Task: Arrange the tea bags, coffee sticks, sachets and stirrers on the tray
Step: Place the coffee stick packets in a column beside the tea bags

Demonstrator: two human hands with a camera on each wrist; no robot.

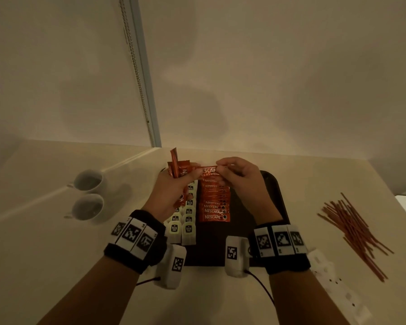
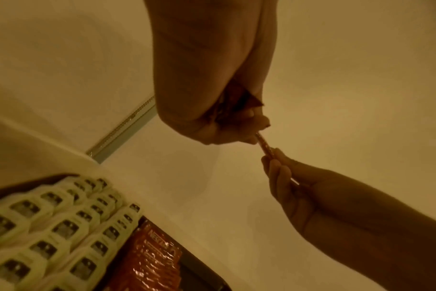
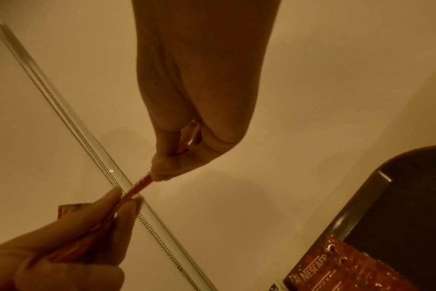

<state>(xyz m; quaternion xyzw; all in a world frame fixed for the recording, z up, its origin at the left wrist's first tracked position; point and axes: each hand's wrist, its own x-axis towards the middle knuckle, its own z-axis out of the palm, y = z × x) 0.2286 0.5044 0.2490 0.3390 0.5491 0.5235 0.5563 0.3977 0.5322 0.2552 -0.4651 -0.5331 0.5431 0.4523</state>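
Note:
A dark tray (image 1: 273,195) lies in front of me with rows of pale tea bags (image 1: 188,228) on its left and a column of red coffee sticks (image 1: 213,207) beside them. My left hand (image 1: 171,191) grips a bunch of red coffee sticks (image 1: 177,166) above the tray's far left. One red coffee stick (image 1: 208,172) stretches between both hands. My right hand (image 1: 234,174) pinches its right end, the left hand's fingertips its other end. From the left wrist view the stick (image 2: 265,146) shows edge-on; from the right wrist view the stick (image 3: 137,187) is likewise thin.
Two white cups (image 1: 88,194) stand left of the tray. A loose pile of red stirrers (image 1: 354,228) lies on the counter at right, near white sachets (image 1: 333,275) at the right wrist. A wall with a blind chain (image 1: 136,66) rises behind the counter.

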